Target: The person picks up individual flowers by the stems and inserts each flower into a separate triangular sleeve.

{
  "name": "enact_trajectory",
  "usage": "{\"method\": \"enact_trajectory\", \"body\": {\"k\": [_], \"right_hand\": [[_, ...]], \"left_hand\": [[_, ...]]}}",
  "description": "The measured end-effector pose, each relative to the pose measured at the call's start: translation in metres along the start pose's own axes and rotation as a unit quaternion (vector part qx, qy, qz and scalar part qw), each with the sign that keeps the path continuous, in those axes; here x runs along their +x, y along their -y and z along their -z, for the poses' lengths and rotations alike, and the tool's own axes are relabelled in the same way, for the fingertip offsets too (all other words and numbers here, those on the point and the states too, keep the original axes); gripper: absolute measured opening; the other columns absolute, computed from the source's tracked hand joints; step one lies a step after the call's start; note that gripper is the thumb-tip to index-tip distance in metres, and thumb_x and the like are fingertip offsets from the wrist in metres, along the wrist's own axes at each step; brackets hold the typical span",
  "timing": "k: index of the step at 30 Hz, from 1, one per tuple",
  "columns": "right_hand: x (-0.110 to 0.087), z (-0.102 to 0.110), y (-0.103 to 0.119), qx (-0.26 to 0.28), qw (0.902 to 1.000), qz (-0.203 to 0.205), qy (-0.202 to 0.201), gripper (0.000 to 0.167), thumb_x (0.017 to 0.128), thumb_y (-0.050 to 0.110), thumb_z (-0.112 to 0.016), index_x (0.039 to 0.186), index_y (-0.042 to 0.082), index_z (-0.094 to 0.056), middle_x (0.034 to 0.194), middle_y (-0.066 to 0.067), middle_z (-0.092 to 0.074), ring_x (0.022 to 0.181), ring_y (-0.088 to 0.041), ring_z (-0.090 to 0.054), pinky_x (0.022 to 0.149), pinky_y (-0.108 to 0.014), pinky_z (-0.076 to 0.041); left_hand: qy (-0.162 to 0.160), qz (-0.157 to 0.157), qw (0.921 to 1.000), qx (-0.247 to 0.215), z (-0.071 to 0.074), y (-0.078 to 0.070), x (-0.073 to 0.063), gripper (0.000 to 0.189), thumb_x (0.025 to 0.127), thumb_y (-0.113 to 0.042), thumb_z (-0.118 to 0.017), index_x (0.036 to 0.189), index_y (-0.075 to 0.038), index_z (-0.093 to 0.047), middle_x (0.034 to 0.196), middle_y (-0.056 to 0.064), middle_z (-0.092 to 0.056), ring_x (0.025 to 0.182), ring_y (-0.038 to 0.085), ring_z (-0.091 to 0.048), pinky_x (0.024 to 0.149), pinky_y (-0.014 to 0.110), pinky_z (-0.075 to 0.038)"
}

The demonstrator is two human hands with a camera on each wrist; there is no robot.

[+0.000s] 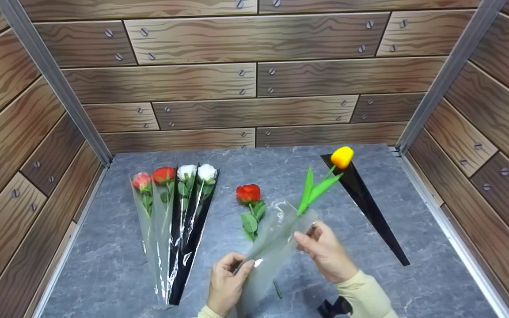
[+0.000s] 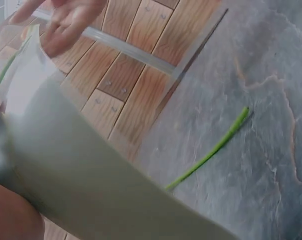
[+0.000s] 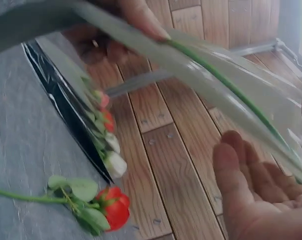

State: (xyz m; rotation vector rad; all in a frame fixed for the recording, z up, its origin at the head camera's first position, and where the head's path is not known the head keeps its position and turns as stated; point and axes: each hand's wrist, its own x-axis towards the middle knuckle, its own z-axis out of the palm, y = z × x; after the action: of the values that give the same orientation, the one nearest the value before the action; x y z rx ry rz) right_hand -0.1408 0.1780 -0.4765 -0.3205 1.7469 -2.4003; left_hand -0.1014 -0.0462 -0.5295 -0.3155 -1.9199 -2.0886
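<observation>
My left hand (image 1: 228,280) pinches the lower part of a clear plastic flower sleeve (image 1: 272,238) between thumb and fingers. A yellow-orange tulip (image 1: 342,157) with green leaves stands out of its wide upper end. Its green stem (image 3: 225,82) runs down inside the film towards the left fingers. At the sleeve's upper right edge, my right hand (image 1: 325,254) holds the film with thumb and index finger; its other fingers (image 3: 230,160) curl loosely. Just left of the sleeve lies an unwrapped red rose (image 1: 248,193). A short cut piece of green stem (image 1: 277,288) lies below the sleeve.
On the left lie a wrapped pink rose (image 1: 142,181), a wrapped red rose (image 1: 164,175) and two wrapped white roses (image 1: 207,173), side by side. To the right, a narrow black sleeve (image 1: 376,216) lies on the grey marbled table (image 1: 104,247). Wood-patterned walls (image 1: 254,79) enclose the table.
</observation>
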Motion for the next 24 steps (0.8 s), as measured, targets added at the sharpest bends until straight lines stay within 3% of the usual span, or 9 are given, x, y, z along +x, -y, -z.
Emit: {"method": "enact_trajectory", "body": {"k": [3,6,10,13,18,24], "right_hand": [[0.003,-0.009,0.001,-0.018,0.9994,0.008,-0.029,0.027,0.093,0.001,-0.058,0.117,-0.007,-0.05,0.098,-0.007,-0.061,0.088,-0.017,-0.06,0.079,-0.03,-0.05],[0.005,-0.016,0.006,-0.058,0.9972,0.024,-0.04,0.029,0.093,0.004,-0.06,0.118,-0.01,-0.054,0.105,-0.011,-0.065,0.096,-0.019,-0.061,0.086,-0.031,-0.049],[0.004,-0.021,0.014,-0.135,0.9891,0.043,-0.041,0.035,0.093,0.009,-0.062,0.126,-0.002,-0.057,0.126,-0.011,-0.06,0.115,-0.021,-0.055,0.098,-0.035,-0.041],[0.004,-0.022,0.018,-0.162,0.9847,0.049,-0.041,0.037,0.093,0.011,-0.062,0.129,0.004,-0.058,0.134,-0.008,-0.056,0.122,-0.022,-0.05,0.101,-0.04,-0.036],[0.003,-0.022,0.022,-0.179,0.9814,0.053,-0.042,0.039,0.091,0.007,-0.064,0.129,0.006,-0.058,0.132,-0.006,-0.057,0.119,-0.023,-0.053,0.099,-0.041,-0.039],[0.004,-0.025,0.027,-0.251,0.9645,0.078,-0.028,0.042,0.091,0.011,-0.066,0.132,0.01,-0.056,0.131,-0.004,-0.058,0.113,-0.022,-0.057,0.094,-0.04,-0.044]], "left_hand": [[0.022,0.004,0.9995,0.024,-0.004,0.001,-0.001,0.005,0.083,0.003,-0.07,0.083,0.001,-0.065,0.073,0.01,-0.066,0.066,0.006,-0.057,0.059,0.026,-0.049],[0.045,-0.009,0.9972,0.059,-0.006,0.003,-0.001,0.006,0.083,0.001,-0.071,0.085,0.0,-0.065,0.073,0.008,-0.067,0.065,0.007,-0.057,0.06,0.027,-0.049],[0.071,-0.04,0.9924,0.093,-0.008,0.004,0.003,0.007,0.083,0.0,-0.071,0.086,-0.001,-0.066,0.074,0.007,-0.067,0.063,0.008,-0.058,0.059,0.028,-0.05],[0.083,-0.06,0.989,0.107,-0.011,0.004,0.006,0.006,0.083,0.0,-0.071,0.086,-0.001,-0.066,0.074,0.006,-0.067,0.063,0.008,-0.058,0.058,0.027,-0.05],[0.1,-0.092,0.9847,0.109,-0.018,0.004,0.01,0.005,0.083,0.001,-0.07,0.086,0.0,-0.066,0.076,0.007,-0.068,0.064,0.008,-0.06,0.059,0.026,-0.051],[0.135,-0.097,0.9826,0.083,-0.028,0.004,0.013,0.004,0.087,0.001,-0.067,0.089,0.001,-0.063,0.078,0.01,-0.069,0.065,0.014,-0.064,0.059,0.027,-0.053]]}}
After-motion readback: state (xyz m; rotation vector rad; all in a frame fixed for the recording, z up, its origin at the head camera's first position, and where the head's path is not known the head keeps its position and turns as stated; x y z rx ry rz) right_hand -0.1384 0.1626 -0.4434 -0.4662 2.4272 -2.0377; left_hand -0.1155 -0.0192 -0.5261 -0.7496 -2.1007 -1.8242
